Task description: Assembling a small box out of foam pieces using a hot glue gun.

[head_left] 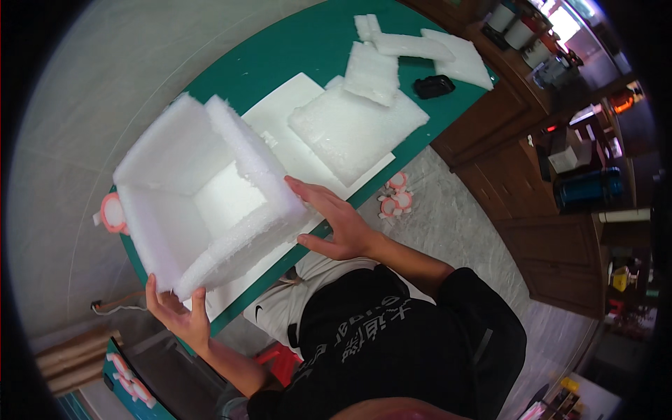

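An open-topped box of thick white foam panels (pixel 224 126) stands on a white sheet at the left part of the green table. Its walls have rough, fuzzy edges, and a pale floor shows inside. At the near left corner, my left hand (pixel 178 315) grips the box, fingers on one side and thumb on the other. My right hand (pixel 343 220) clasps the right corner the same way, fingers along the wall and thumb lower down. The parts of the corners behind my palms are hidden.
A large foam sheet (pixel 364 133) and smaller foam pieces (pixel 413 46) lie farther right on the green table (pixel 294 35). Among them is a black object (pixel 434 86). A pink-and-white tape roll (pixel 112 212) sits by the left edge; more rolls (pixel 397 199) lie on the floor.
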Demonstrator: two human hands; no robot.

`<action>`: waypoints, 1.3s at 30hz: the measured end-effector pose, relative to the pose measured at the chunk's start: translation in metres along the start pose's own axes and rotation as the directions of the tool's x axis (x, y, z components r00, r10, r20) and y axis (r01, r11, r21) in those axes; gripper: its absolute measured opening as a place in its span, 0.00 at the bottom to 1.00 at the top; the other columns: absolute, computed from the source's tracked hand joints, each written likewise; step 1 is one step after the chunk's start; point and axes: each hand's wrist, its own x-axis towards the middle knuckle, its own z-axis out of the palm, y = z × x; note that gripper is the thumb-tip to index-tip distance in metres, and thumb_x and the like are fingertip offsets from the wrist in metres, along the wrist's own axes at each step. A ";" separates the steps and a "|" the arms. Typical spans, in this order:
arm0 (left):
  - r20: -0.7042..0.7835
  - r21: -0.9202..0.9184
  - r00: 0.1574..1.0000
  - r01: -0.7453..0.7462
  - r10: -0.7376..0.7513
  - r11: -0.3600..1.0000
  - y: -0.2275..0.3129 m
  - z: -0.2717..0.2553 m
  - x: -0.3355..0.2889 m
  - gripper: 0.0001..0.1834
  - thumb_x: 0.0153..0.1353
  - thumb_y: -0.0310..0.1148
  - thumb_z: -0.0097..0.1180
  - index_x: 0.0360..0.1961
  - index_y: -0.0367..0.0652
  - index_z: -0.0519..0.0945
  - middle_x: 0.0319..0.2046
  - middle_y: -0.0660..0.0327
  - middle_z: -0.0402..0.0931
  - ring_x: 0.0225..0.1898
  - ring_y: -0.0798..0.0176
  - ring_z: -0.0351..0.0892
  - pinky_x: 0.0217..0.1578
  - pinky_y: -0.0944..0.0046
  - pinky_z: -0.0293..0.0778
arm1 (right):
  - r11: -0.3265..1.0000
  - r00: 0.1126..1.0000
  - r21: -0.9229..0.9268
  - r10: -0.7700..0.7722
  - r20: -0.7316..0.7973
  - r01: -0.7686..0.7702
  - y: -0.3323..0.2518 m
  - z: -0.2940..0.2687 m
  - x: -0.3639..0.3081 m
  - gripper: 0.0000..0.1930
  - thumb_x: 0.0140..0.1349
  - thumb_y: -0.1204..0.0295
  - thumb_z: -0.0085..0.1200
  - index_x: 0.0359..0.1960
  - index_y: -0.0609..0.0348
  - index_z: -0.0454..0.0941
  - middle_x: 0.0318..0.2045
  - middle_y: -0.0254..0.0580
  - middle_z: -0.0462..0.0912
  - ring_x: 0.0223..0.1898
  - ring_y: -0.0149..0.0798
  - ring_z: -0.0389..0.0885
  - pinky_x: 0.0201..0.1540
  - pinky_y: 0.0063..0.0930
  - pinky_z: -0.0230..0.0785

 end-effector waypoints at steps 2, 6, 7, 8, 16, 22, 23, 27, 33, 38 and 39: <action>-0.019 -0.016 1.000 0.025 -0.025 1.000 0.001 0.000 0.001 0.45 0.58 0.29 0.71 0.71 0.42 0.56 0.63 0.47 0.64 0.62 0.48 0.68 0.61 0.52 0.66 | 1.000 1.000 0.022 0.004 0.002 -0.004 0.000 -0.005 -0.001 0.42 0.58 0.69 0.62 0.73 0.66 0.56 0.72 0.56 0.62 0.70 0.55 0.63 0.71 0.40 0.58; 0.007 0.000 1.000 -0.014 0.014 1.000 0.004 0.002 -0.002 0.43 0.60 0.27 0.67 0.72 0.42 0.56 0.64 0.45 0.66 0.63 0.50 0.69 0.63 0.54 0.63 | 0.991 0.997 0.121 0.058 0.058 -0.065 -0.002 -0.018 0.000 0.42 0.58 0.70 0.63 0.74 0.62 0.56 0.72 0.52 0.63 0.69 0.53 0.65 0.70 0.39 0.59; -0.006 -0.007 1.000 -0.004 0.004 1.000 0.004 0.002 -0.003 0.43 0.60 0.26 0.67 0.72 0.42 0.56 0.64 0.45 0.66 0.63 0.49 0.68 0.63 0.54 0.63 | 0.991 0.996 0.122 0.046 0.073 -0.054 -0.003 -0.024 0.004 0.39 0.58 0.70 0.63 0.71 0.61 0.61 0.68 0.51 0.68 0.67 0.53 0.69 0.68 0.39 0.62; -0.019 -0.013 1.000 0.004 -0.004 1.000 0.003 0.000 -0.003 0.43 0.60 0.26 0.67 0.72 0.42 0.55 0.64 0.45 0.66 0.64 0.49 0.68 0.63 0.53 0.63 | 0.991 0.996 0.125 0.032 0.086 -0.042 -0.002 -0.029 0.007 0.36 0.57 0.71 0.64 0.69 0.61 0.66 0.65 0.50 0.73 0.64 0.52 0.72 0.66 0.38 0.64; -0.042 0.006 0.998 0.051 -0.051 0.999 0.002 0.000 -0.005 0.44 0.59 0.23 0.66 0.72 0.43 0.55 0.64 0.46 0.65 0.65 0.49 0.67 0.65 0.53 0.62 | 0.492 0.919 -0.841 -0.178 -0.352 -0.227 0.064 -0.137 0.068 0.30 0.54 0.69 0.67 0.61 0.54 0.73 0.56 0.52 0.76 0.57 0.57 0.72 0.58 0.48 0.67; 0.011 -0.011 0.999 0.047 -0.047 0.999 0.005 0.007 0.001 0.45 0.54 0.22 0.69 0.71 0.43 0.57 0.63 0.48 0.65 0.62 0.51 0.71 0.61 0.52 0.68 | 0.357 0.976 -0.909 0.069 -0.205 -0.216 0.089 -0.165 0.070 0.23 0.57 0.70 0.64 0.56 0.55 0.78 0.49 0.47 0.83 0.50 0.53 0.80 0.52 0.39 0.74; 0.018 -0.014 1.000 0.009 -0.009 1.000 0.007 0.007 0.001 0.45 0.54 0.22 0.70 0.70 0.43 0.58 0.64 0.48 0.65 0.61 0.51 0.71 0.60 0.52 0.69 | 0.360 0.971 -0.913 -0.069 -0.229 -0.190 0.089 -0.172 0.070 0.22 0.58 0.71 0.64 0.56 0.57 0.78 0.49 0.49 0.83 0.48 0.51 0.82 0.50 0.37 0.75; 0.004 0.034 0.998 -0.062 0.062 0.998 0.006 0.005 -0.001 0.44 0.49 0.25 0.74 0.67 0.41 0.65 0.69 0.40 0.63 0.56 0.51 0.78 0.48 0.57 0.79 | 0.650 0.828 -0.685 -0.151 -0.540 -0.328 0.038 -0.177 0.071 0.16 0.65 0.71 0.61 0.53 0.65 0.78 0.43 0.48 0.85 0.43 0.41 0.84 0.46 0.30 0.76; 0.039 -0.009 0.998 -0.051 0.052 0.999 0.006 0.006 0.004 0.45 0.52 0.23 0.72 0.69 0.41 0.61 0.66 0.49 0.64 0.61 0.50 0.72 0.57 0.52 0.73 | 0.935 0.847 0.342 0.104 -0.521 0.096 -0.036 -0.177 0.076 0.29 0.68 0.71 0.55 0.68 0.69 0.62 0.58 0.48 0.75 0.57 0.41 0.77 0.60 0.34 0.70; 0.002 0.022 0.996 -0.085 0.085 0.996 0.005 0.007 0.007 0.44 0.49 0.26 0.75 0.67 0.43 0.65 0.68 0.45 0.64 0.61 0.50 0.75 0.51 0.56 0.76 | 0.771 0.959 0.594 0.282 0.007 -0.231 -0.060 -0.102 0.119 0.38 0.69 0.65 0.51 0.77 0.57 0.48 0.76 0.46 0.51 0.73 0.43 0.60 0.74 0.38 0.53; -0.021 0.030 0.995 -0.099 0.099 0.995 0.005 0.008 0.008 0.44 0.47 0.28 0.76 0.66 0.46 0.68 0.69 0.43 0.65 0.61 0.50 0.76 0.46 0.60 0.78 | 0.715 0.950 0.643 0.304 0.069 -0.275 -0.060 -0.091 0.125 0.36 0.70 0.67 0.51 0.76 0.55 0.51 0.72 0.47 0.59 0.70 0.41 0.64 0.72 0.37 0.57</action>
